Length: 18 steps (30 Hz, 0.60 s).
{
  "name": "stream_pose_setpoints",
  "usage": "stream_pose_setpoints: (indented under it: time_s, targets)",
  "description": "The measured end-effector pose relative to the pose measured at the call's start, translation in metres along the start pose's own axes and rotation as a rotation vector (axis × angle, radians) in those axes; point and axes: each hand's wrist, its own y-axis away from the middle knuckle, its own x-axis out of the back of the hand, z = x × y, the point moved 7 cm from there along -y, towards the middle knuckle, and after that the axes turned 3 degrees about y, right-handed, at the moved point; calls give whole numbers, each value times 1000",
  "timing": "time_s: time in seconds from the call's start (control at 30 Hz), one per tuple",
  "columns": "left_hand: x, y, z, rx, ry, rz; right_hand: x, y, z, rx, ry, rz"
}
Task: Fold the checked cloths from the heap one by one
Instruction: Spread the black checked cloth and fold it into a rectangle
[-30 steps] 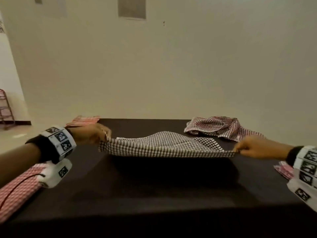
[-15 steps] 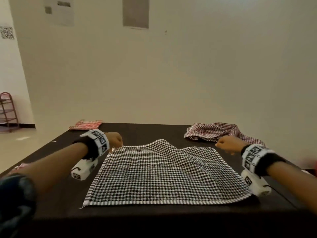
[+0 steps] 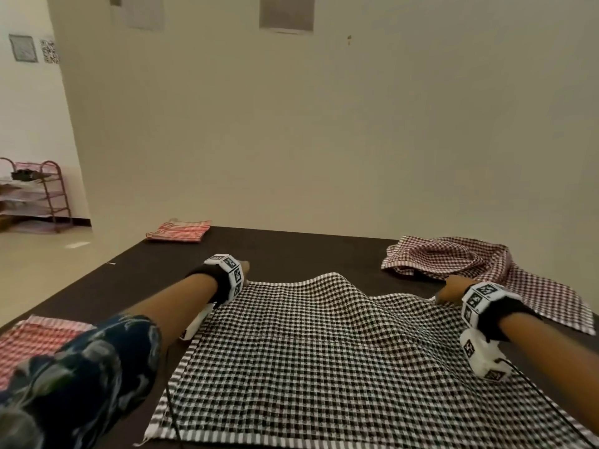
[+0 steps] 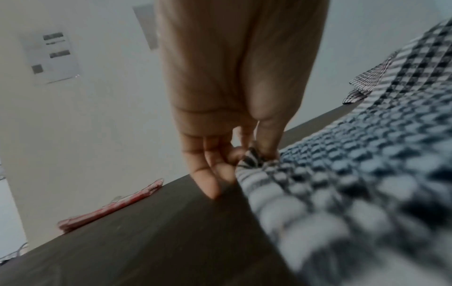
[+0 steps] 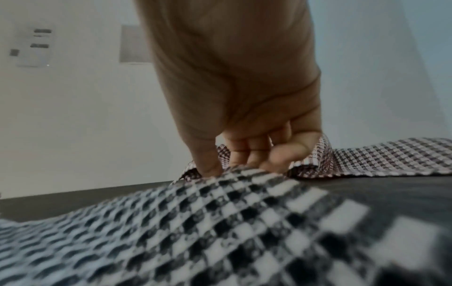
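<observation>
The black checked cloth point(image 3: 324, 345), held up stretched a second earlier, lay spread on the table point(image 3: 291, 251), both far corners pinched by the left hand point(image 4: 220, 158) and right hand point(image 5: 244, 154), ready for folding.

dim warm light, blurred wrist foregrounds

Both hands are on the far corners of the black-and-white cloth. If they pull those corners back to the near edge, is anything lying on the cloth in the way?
Nothing visible does. The black-and-white cloth carries nothing but a low ridge of its own; the left hand and right hand pinch its far corners.
</observation>
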Motion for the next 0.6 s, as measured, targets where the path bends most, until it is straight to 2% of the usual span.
stream_pose_setpoints:
  time_s: [0.03,0.13,0.2,0.3,0.37,0.43,0.53,0.6]
  targets:
    - [4,3,0,-2,-19,9,4,-3,4,3,5,33]
    - [41,72,17,-10,-22,61,21,-9,21,-37,-8,243]
    - [55,90,24,18,59,185,26,-3,25,-45,6,325]
    - [65,106,36,63,127,323,20,14,14,-4,121,270]
    - [63,118,50,15,95,331,19,35,0,76,181,262]
    - [51,138,71,-105,80,252,10,64,-20,238,178,221]
    - [14,179,103,-274,78,30,-25,122,-47,478,159,-29]
    - [-7,212,118,-343,80,-97,-55,154,-46,533,142,-196]
